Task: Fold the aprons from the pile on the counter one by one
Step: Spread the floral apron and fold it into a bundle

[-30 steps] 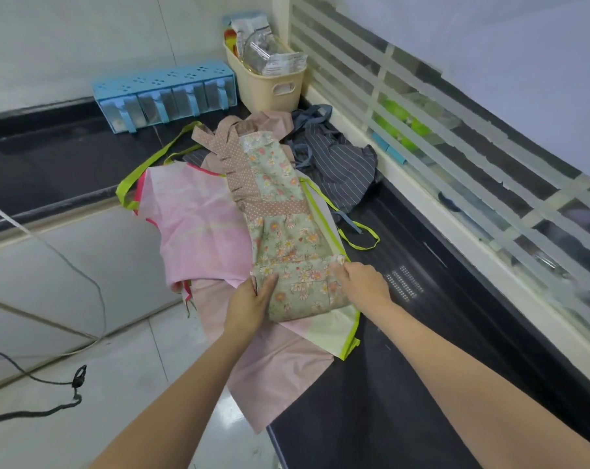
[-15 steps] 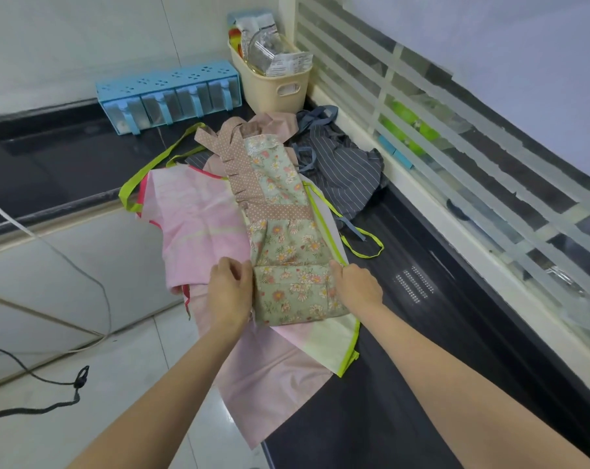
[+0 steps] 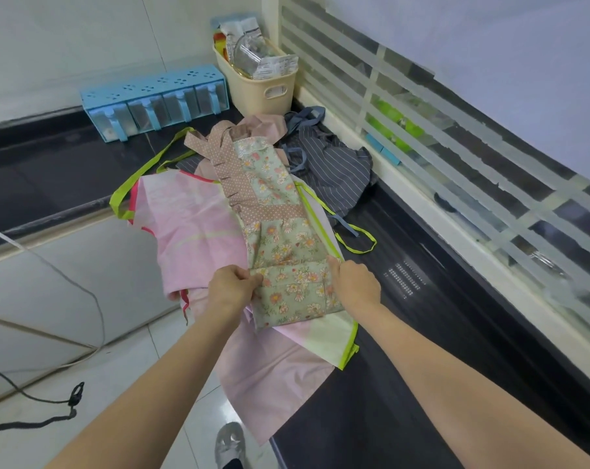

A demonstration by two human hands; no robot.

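Head cam view: floral apron [image 3: 280, 231] lies lengthwise on the pink aprons [image 3: 192, 228] at the counter [image 3: 422, 384] edge. Left hand [image 3: 231, 287] pinches its left side, right hand [image 3: 354, 282] grips the right. Thin cotton, so probably light and floppy; I'd grab both edges together to fold.

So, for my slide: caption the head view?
Both hands, left and right, grip the floral apron atop the counter pile.

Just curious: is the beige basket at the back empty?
No, the beige basket holds packets and a clear container sticking up above its rim.
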